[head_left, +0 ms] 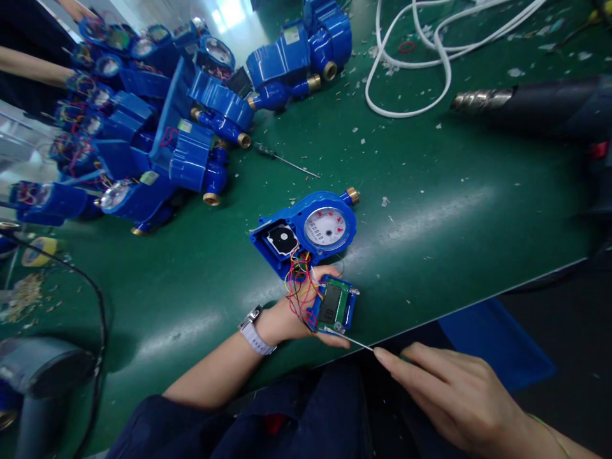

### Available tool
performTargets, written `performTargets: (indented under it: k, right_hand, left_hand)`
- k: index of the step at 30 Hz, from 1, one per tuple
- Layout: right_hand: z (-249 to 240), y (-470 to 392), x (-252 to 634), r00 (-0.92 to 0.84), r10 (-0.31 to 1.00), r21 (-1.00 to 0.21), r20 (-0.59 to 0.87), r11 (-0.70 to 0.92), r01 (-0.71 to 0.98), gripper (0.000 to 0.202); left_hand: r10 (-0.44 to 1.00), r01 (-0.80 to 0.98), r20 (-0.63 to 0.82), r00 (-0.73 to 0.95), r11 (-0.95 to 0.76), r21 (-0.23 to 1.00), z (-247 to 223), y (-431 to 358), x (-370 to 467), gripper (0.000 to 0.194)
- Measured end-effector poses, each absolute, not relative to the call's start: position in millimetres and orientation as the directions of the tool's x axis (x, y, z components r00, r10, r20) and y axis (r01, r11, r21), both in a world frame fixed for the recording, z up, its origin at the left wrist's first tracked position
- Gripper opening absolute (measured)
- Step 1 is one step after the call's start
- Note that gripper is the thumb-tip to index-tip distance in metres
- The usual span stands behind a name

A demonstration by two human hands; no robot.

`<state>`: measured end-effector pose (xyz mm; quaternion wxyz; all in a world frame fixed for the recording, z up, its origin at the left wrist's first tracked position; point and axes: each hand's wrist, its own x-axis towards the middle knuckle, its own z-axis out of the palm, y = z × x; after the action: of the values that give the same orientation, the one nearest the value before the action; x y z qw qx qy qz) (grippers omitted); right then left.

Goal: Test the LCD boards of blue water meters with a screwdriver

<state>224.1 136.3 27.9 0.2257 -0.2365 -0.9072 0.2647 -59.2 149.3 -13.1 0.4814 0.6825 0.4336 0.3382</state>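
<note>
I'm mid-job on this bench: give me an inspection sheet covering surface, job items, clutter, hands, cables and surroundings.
Surface: green table, littered with pale scraps.
Job's things: blue meter, its side compartment uncovered; board joined to it by coloured wires.
Clutter: screwdriver, red ring, tape, heat gun.
Hands: left hand holds the board; right hand holds a thin rod, its tip at the board's near edge.
Cables: white cable, looped; black cable at left.
Surroundings: piled meters, with another person's arm beside them.
</note>
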Motion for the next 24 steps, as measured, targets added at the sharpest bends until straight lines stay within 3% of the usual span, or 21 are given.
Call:
performTargets:
  k: [3, 9, 14, 18, 21, 24]
  right_hand:
    - [24.0, 134.5, 227.6, -0.780, 0.573, -0.620, 0.252, 0.714, 0.325, 0.034]
    - [29.1, 136.7, 220.0, -0.775, 0.591, -0.686, 0.225, 0.660, 0.304, 0.031]
    - [34.7, 139.5, 214.5, -0.805, 0.568, -0.730, 0.171, 0.622, 0.285, 0.034]
    - [38.6, 139.6, 211.9, -0.821, 0.549, -0.705, 0.158, 0.644, 0.296, 0.039]
    - [44.9, 140.1, 211.1, -0.819, 0.554, -0.715, 0.149, 0.632, 0.298, 0.042]
    - [53.2, 140.3, 211.0, -0.800, 0.583, -0.786, 0.140, 0.556, 0.268, 0.043]
  left_hand:
    - [0.913, 0.237, 0.006, 0.407, -0.112, 0.965, -4.8, 147.7, -58.4, 0.103]
    - [0.910, -0.069, 0.037, 0.413, -0.010, 0.998, 1.6, 140.6, -54.6, 0.122]
    - [0.999, -0.362, -0.001, 0.034, 0.013, 0.932, 2.4, 124.6, -26.4, 0.101]
    - [0.962, -0.450, -0.114, -0.247, -0.010, 0.893, 9.9, 123.2, -2.7, 0.089]
    - [0.936, -0.426, -0.130, -0.327, -0.023, 0.904, 10.3, 125.6, 3.3, 0.087]
    - [0.950, -0.358, -0.083, -0.301, -0.032, 0.933, 6.0, 126.2, 1.7, 0.091]
